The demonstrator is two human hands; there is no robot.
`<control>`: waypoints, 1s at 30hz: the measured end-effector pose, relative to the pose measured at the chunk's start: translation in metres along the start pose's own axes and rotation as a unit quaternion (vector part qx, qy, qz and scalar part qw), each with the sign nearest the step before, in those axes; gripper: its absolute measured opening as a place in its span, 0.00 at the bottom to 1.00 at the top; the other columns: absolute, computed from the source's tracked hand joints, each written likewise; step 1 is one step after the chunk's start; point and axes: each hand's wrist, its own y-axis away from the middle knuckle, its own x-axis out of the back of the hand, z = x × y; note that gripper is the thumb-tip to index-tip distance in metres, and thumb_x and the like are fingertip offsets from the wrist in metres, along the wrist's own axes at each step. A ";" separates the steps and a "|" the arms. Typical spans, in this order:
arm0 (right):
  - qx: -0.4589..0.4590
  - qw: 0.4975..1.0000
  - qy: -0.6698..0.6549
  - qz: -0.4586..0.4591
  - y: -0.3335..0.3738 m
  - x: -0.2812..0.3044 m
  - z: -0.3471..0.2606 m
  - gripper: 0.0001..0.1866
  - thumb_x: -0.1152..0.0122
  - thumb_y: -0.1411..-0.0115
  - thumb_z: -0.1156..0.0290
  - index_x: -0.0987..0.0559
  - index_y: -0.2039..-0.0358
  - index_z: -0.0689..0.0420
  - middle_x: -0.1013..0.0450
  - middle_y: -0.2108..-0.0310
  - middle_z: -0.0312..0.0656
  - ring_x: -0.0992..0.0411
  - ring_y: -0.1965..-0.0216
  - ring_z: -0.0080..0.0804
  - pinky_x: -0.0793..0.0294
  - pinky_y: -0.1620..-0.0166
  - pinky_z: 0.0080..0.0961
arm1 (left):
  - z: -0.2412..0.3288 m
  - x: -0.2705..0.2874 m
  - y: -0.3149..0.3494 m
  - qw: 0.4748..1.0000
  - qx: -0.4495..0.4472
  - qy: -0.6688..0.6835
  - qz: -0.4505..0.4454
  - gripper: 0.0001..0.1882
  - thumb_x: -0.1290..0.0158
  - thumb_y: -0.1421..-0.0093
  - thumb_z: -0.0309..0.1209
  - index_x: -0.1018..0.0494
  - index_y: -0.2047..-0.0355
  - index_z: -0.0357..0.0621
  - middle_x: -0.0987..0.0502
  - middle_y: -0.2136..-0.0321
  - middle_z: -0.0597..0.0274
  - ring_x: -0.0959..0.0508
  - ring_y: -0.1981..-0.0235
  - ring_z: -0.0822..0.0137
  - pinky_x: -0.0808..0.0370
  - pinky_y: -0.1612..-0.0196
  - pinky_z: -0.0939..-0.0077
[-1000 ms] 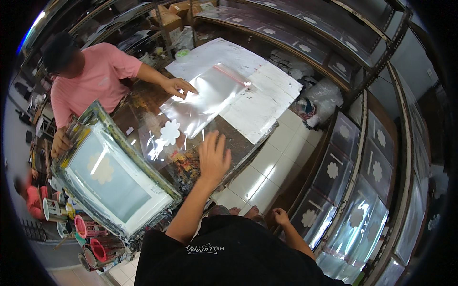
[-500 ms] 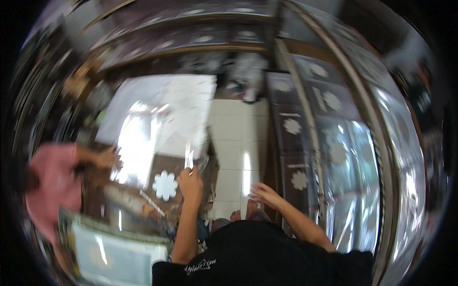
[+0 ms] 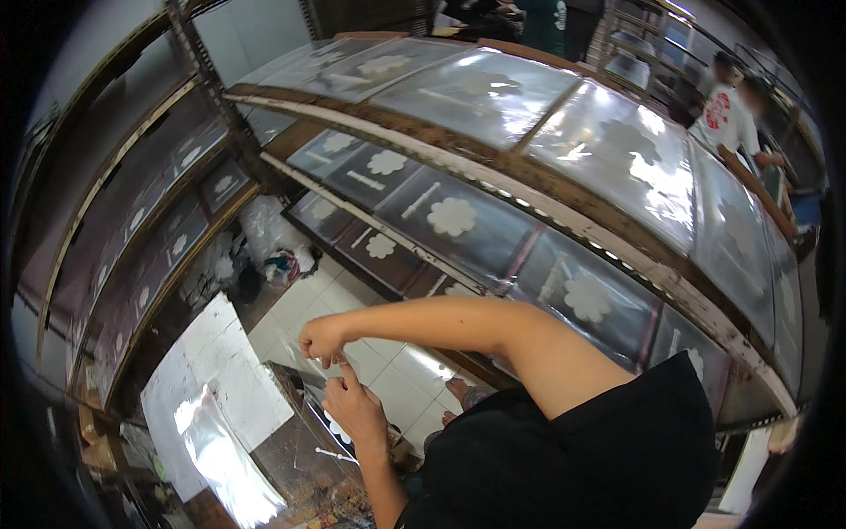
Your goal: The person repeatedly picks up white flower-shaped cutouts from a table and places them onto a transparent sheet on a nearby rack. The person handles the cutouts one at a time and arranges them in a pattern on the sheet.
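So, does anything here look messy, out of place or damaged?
Yes: in the corner between the shelves, crumpled clear plastic and a cloth-like bundle sit heaped, untidy compared with the flower-printed sheets laid flat in rows. The dark tabletop also looks blotchy, perhaps stained.

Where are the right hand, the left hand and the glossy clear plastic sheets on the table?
Right hand point(image 3: 324, 338): head view, back of the hand.
Left hand point(image 3: 355, 410): head view, back of the hand.
Glossy clear plastic sheets point(image 3: 226, 460): head view, shiny middle of their upper surface.
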 end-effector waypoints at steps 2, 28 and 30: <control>-0.008 0.998 0.054 -0.020 0.014 0.028 -0.019 0.14 0.53 0.45 0.81 0.23 0.61 0.66 0.22 0.65 0.51 0.17 0.65 0.40 0.17 0.69 0.31 | 0.026 0.015 -0.013 0.997 -0.037 0.058 0.033 0.36 0.45 0.43 0.25 0.39 0.33 0.41 0.31 0.67 0.54 0.30 0.63 0.55 0.37 0.60 0.60; -0.269 0.820 0.183 0.472 0.664 0.274 -0.079 0.14 0.42 0.45 0.79 0.23 0.57 0.58 0.25 0.52 0.41 0.23 0.66 0.29 0.23 0.63 0.25 | 0.072 -0.176 0.084 0.934 -0.031 0.322 -0.149 0.15 0.47 0.38 0.33 0.21 0.57 0.34 0.20 0.68 0.43 0.21 0.65 0.44 0.25 0.58 0.54; -0.299 0.816 0.163 0.467 0.671 0.283 -0.053 0.13 0.43 0.44 0.78 0.23 0.57 0.58 0.25 0.51 0.41 0.22 0.61 0.32 0.23 0.61 0.28 | 0.079 -0.194 0.109 0.924 -0.007 0.334 -0.187 0.15 0.50 0.36 0.33 0.21 0.56 0.35 0.19 0.65 0.40 0.19 0.61 0.42 0.24 0.56 0.55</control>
